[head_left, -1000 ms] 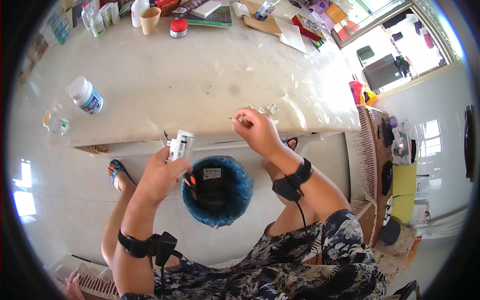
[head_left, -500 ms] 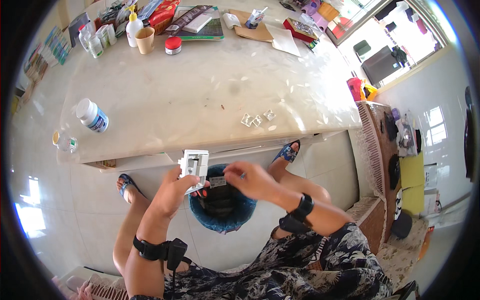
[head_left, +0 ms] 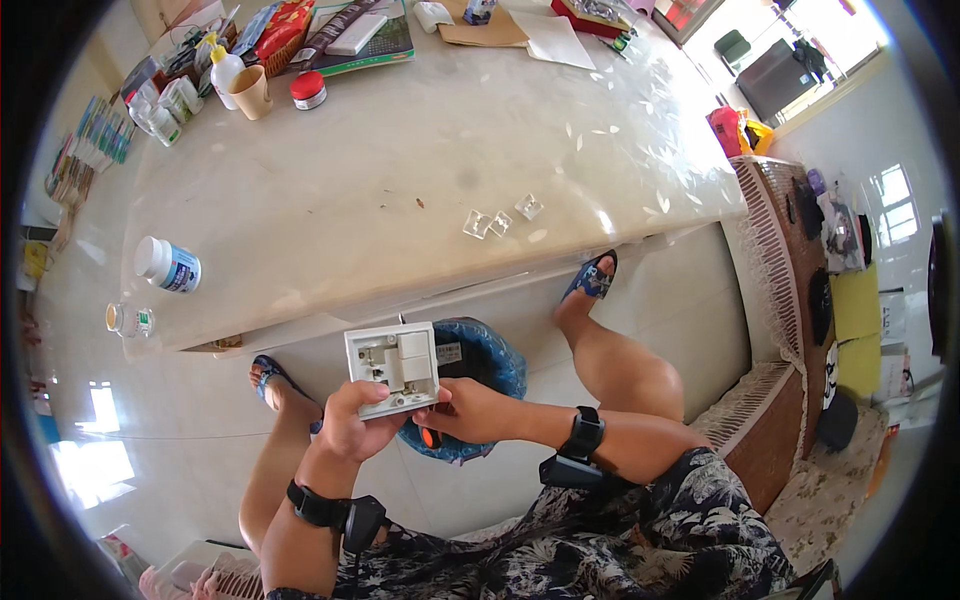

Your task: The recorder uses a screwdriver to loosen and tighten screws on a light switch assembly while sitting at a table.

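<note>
A white square wall switch (head_left: 380, 352) is held over the bin, its front facing up. Part of its inside shows on the left, while white rocker keys cover the right. My left hand (head_left: 352, 428) is closed on its lower left edge, thumb on the front. My right hand (head_left: 482, 410) is closed at the lower right corner, fingertips pinching the frame. Below the switch an orange-and-black handle (head_left: 430, 438) pokes out, and a thin dark tip (head_left: 402, 318) rises past the top edge; this looks like a screwdriver lying behind, mostly hidden. Three small clear-white square pieces (head_left: 501, 224) lie on the table.
The blue-lined bin (head_left: 505, 365) stands between my legs, below the table edge. On the table (head_left: 350, 240) are a white pill bottle (head_left: 170, 264), a smaller bottle (head_left: 130, 320), a red-lidded jar (head_left: 308, 91) and a paper cup (head_left: 250, 93). A wooden bench (head_left: 770, 260) stands at right.
My right hand has come left from over the bin to the switch's lower right corner. The switch has turned from steeply tilted to face up. My view has shifted.
</note>
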### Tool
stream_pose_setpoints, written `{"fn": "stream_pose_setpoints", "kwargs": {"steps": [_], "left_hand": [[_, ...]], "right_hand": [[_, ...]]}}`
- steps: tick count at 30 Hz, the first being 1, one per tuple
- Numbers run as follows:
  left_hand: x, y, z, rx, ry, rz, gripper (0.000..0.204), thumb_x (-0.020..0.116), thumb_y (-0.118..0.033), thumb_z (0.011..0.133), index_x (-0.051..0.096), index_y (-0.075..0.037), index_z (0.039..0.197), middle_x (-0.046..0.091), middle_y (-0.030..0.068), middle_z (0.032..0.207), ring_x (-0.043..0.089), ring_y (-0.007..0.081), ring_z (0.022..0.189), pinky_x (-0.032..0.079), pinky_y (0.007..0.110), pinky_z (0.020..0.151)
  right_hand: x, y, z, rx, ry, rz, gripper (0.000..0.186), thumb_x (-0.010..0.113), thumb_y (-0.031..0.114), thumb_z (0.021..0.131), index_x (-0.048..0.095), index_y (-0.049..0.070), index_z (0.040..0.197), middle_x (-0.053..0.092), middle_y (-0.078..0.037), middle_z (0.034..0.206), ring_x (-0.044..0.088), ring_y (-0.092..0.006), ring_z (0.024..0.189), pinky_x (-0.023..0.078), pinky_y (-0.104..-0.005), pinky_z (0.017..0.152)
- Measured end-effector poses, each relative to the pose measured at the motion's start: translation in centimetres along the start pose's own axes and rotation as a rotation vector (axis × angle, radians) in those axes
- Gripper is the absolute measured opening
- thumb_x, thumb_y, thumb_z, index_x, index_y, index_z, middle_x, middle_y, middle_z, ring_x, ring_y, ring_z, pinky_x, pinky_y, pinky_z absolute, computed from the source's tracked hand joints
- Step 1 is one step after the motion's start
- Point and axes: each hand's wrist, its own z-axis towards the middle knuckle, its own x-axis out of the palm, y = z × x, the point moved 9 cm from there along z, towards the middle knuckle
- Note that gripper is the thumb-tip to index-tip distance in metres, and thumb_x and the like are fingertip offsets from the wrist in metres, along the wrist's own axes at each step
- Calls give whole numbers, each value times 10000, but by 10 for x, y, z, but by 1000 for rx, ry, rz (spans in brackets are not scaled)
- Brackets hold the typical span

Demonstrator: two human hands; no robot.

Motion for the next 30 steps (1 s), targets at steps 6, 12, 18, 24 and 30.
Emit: {"fn": "stream_pose_setpoints", "kwargs": {"steps": [6, 12, 18, 24, 30], "left_hand": [[-10, 3, 3, 2, -10, 147, 742, 585, -380, 791, 357, -3, 1388, 488, 207, 1323, 612, 348, 1011, 504, 373, 736], [1, -12, 5, 186, 61, 178, 949, 509, -731, 784, 346, -29, 1402, 484, 167, 1345, 591, 282, 1061, 490, 332, 753], [-2, 2, 3, 140, 74, 263, 1009, 435, -798, 746, 355, -34, 1402, 508, 133, 1331, 564, 251, 1118, 471, 344, 840], [-2, 8, 4, 106, 59, 190, 1027, 369, -823, 749, 338, -37, 1409, 523, 130, 1309, 583, 305, 1106, 501, 372, 820], [5, 13, 5, 88, 73, -1, 1077, 300, -866, 722, 331, -39, 1412, 528, 133, 1299, 605, 344, 1063, 517, 381, 757]], "right_hand": [[-19, -24, -11, 107, -216, -72, 158, 623, 124, 809, 578, -8, 883, 635, -162, 720, 645, -307, 669, 510, -368, 648], [-38, -12, -22, 42, -328, 66, 145, 625, 99, 807, 561, 9, 900, 616, -113, 706, 612, -175, 679, 472, -314, 618], [-63, 27, -14, -84, -478, 166, 239, 677, 185, 845, 571, -5, 944, 607, -55, 708, 561, -89, 662, 436, -262, 577], [-58, 20, -4, 54, -410, 430, 286, 673, 214, 880, 591, -39, 986, 598, -21, 681, 542, -58, 571, 417, -213, 501], [-59, 33, -9, 116, -280, 355, 270, 683, 226, 878, 595, -22, 938, 589, -10, 641, 535, -44, 554, 412, -215, 500]]}}
